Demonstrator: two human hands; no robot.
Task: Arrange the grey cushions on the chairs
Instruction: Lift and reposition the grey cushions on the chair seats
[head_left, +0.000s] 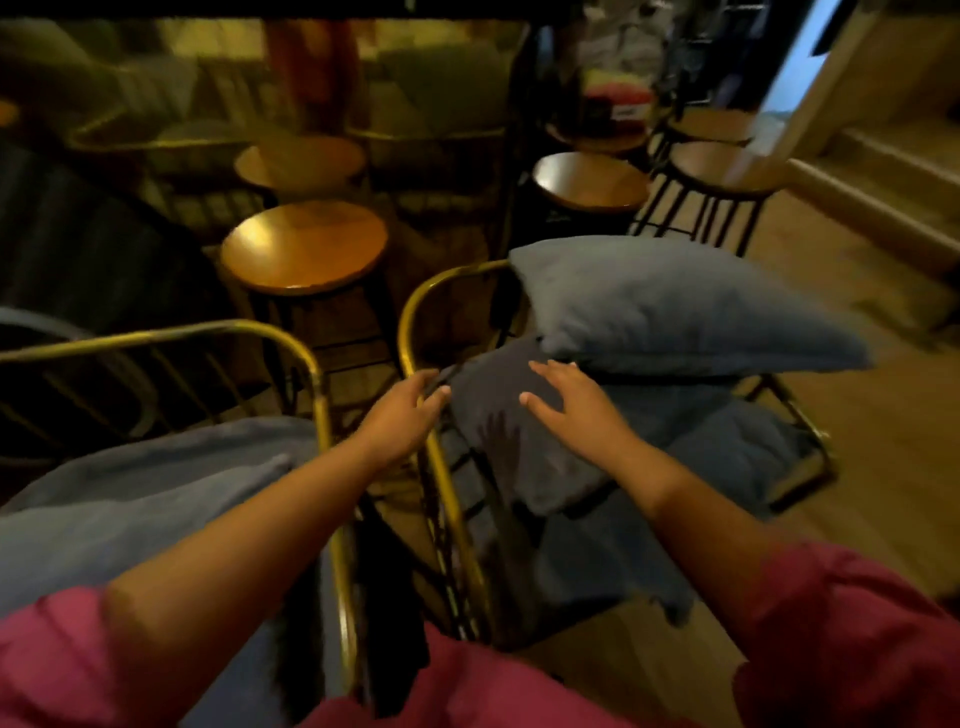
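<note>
Two gold-framed chairs stand side by side below me. The right chair (415, 312) holds a dark grey cushion (498, 415) leaning against its side rail, and a lighter grey cushion (670, 306) lies tilted on top of it, over the grey seat pad (727, 447). My left hand (402, 410) pinches the dark cushion's upper left corner by the gold rail. My right hand (571, 402) hovers spread over the dark cushion's face, fingers apart. The left chair (306, 358) carries a grey cushion (135, 499) on its seat.
Round wooden stools stand beyond the chairs: one (304, 247) at centre left, another (301, 163) behind it, more at right (589, 182) (722, 169). A dark table leg (514, 156) rises behind the right chair. Wooden floor (857, 509) lies at right, with a step (872, 208).
</note>
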